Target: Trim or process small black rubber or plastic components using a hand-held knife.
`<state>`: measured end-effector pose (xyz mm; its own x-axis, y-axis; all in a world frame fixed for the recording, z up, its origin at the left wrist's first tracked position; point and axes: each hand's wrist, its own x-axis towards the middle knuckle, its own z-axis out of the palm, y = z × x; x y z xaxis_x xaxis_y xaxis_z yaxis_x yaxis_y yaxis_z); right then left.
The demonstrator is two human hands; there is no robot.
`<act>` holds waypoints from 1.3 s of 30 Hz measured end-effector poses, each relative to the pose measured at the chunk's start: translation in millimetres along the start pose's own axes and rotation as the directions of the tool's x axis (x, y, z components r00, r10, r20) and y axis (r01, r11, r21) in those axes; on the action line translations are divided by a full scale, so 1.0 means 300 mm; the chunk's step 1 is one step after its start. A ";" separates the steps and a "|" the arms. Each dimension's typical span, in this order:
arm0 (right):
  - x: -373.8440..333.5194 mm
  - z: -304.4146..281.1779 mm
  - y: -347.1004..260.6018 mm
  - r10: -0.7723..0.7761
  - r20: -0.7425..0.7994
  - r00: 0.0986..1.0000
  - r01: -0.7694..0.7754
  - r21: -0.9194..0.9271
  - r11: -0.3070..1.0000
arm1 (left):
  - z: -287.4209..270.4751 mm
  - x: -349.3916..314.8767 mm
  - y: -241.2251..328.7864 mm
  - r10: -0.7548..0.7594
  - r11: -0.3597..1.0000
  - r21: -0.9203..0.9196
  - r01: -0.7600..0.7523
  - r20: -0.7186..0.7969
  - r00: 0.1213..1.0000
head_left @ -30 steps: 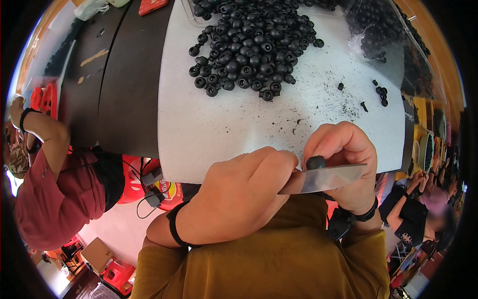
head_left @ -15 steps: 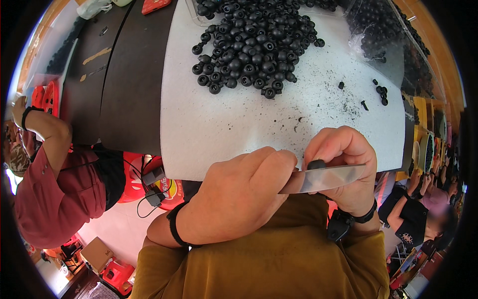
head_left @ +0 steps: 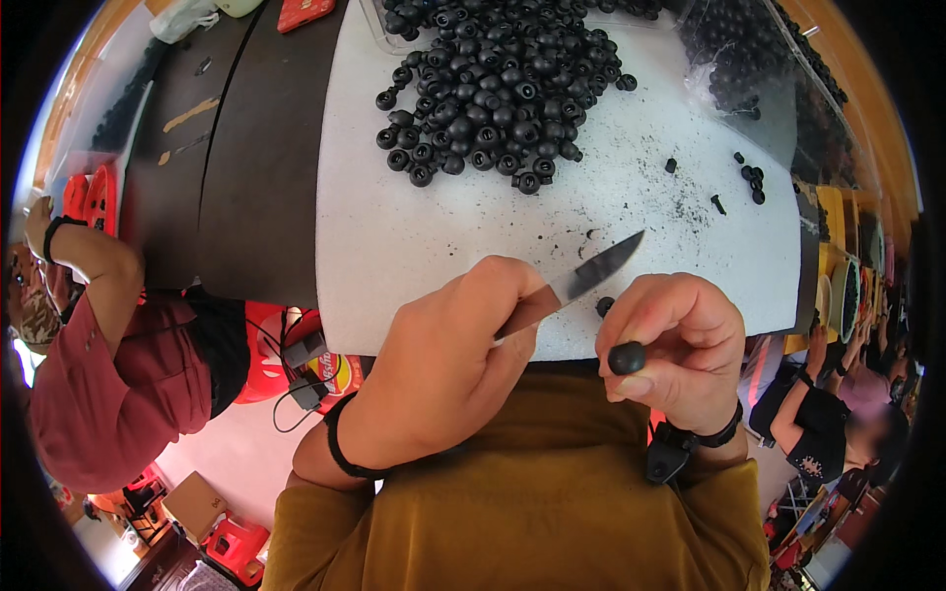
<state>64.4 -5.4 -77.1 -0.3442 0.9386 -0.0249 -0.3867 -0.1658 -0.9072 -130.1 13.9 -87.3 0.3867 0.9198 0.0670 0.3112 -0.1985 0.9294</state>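
- Our left hand [head_left: 448,369] is closed around the handle of a small knife [head_left: 589,278], whose blade points toward two o'clock over the white work board [head_left: 394,236].
- Our right hand [head_left: 680,350] pinches one small black rubber piece [head_left: 626,358] between thumb and fingertips, just off the board's near edge, at four o'clock from the blade tip.
- A second black piece [head_left: 604,306] lies on the board just beside the blade, between our two hands.
- The heap of black ring-shaped parts [head_left: 493,89] lies at twelve o'clock, well apart from our hands; a few strays [head_left: 751,177] and dark trimmings lie at two o'clock.
- To trim well, in our judgement, we should keep the pinch low on the piece so the part to be cut stays exposed, and keep the thumb behind the edge.
- We should draw the blade away from the fingers in short, shallow strokes, turning the piece and not the knife.
- Another person in a red sleeve [head_left: 108,394] works at nine o'clock, clear of our blade.
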 end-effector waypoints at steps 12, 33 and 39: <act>0.010 -0.012 0.011 -0.060 0.079 0.995 0.071 -0.136 0.988 | -0.019 0.012 0.045 -0.168 0.753 -0.559 0.348 0.348 0.922; 0.072 -0.233 -0.367 -0.764 -0.096 0.638 0.281 -0.895 0.347 | -0.023 0.003 0.015 -0.296 0.723 -0.557 0.408 0.284 0.912; 0.171 -0.411 -0.505 -0.865 0.014 0.502 -0.219 -0.965 -0.143 | 0.003 -0.007 -0.002 -0.303 0.749 -0.521 0.410 0.281 0.911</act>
<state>210.8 105.2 7.1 0.1497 0.6101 0.7780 0.9563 0.1105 -0.2707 -130.3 11.6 -88.2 0.5017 0.8027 -0.3224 -0.0612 0.4047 0.9124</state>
